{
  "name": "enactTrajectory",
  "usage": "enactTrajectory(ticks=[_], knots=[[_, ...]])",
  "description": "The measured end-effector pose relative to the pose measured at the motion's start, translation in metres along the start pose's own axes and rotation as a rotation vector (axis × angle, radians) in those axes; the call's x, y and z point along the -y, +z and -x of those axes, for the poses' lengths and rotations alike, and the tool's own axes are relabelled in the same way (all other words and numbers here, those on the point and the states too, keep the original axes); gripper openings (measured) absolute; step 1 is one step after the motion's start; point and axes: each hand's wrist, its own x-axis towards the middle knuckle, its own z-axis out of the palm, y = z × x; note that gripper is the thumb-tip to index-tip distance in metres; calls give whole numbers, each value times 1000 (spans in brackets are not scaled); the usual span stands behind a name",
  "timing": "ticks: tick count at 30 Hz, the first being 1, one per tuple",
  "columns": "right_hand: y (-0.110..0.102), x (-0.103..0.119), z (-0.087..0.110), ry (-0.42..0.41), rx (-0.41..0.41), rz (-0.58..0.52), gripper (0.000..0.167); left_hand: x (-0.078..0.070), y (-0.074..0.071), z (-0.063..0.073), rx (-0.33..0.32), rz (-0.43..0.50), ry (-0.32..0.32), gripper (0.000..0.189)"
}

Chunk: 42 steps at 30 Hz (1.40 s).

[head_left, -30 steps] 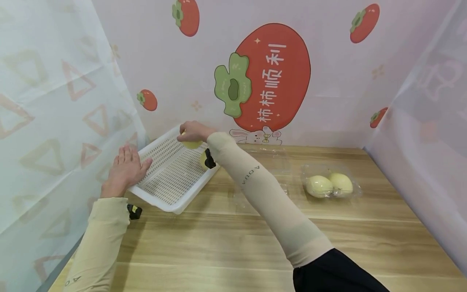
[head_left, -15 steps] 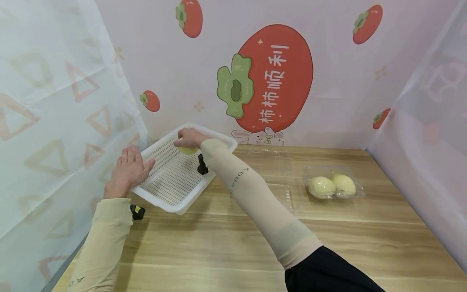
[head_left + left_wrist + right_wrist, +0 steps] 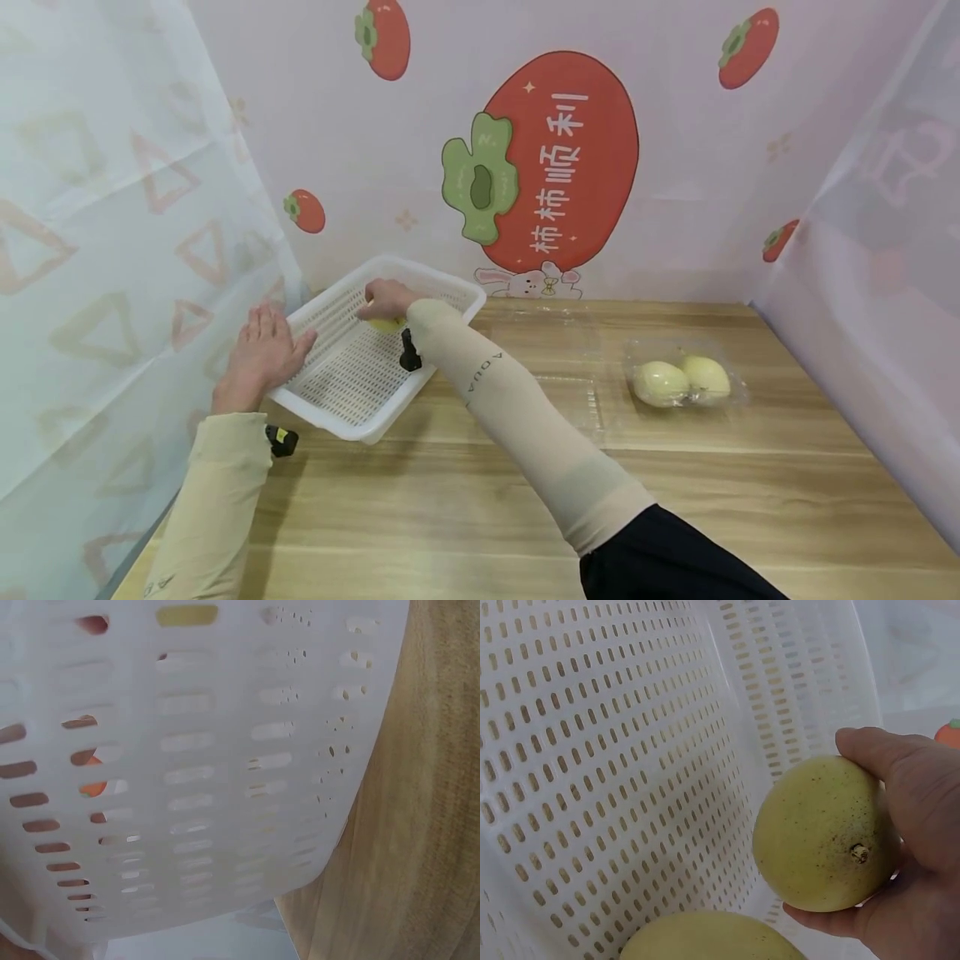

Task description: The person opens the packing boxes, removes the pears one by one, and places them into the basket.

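A white perforated plastic basket stands at the back left of the table. My right hand reaches into its far part and grips a yellow-green pear, thumb on one side and fingers beneath, with the stem end facing the wrist camera. Below it in the right wrist view, a second pear lies in the basket; the arm hides that one in the head view. My left hand rests on the basket's left rim, fingers straight. Only the slotted basket wall fills the left wrist view.
To the right, a clear plastic clamshell box holds two pears. An opened clear clamshell lies between it and the basket, partly behind the right arm. Printed sheets wall the table at the back and sides.
My right hand has moved lower and nearer into the basket with the pear. The sleeve now covers the second pear in the head view. My left hand has stayed at the rim.
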Motion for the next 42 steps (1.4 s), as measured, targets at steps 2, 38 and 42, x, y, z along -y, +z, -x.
enactTrajectory(ticks=[2, 38, 42], knots=[[3, 0, 0, 16, 10, 3, 41, 1, 0, 1, -4, 1, -1, 92], [-26, 14, 5, 60, 69, 137, 18, 3, -1, -1, -30, -4, 23, 93], [-32, 17, 21, 24, 55, 132, 30, 4, 1, -1, -12, -7, 29, 95]])
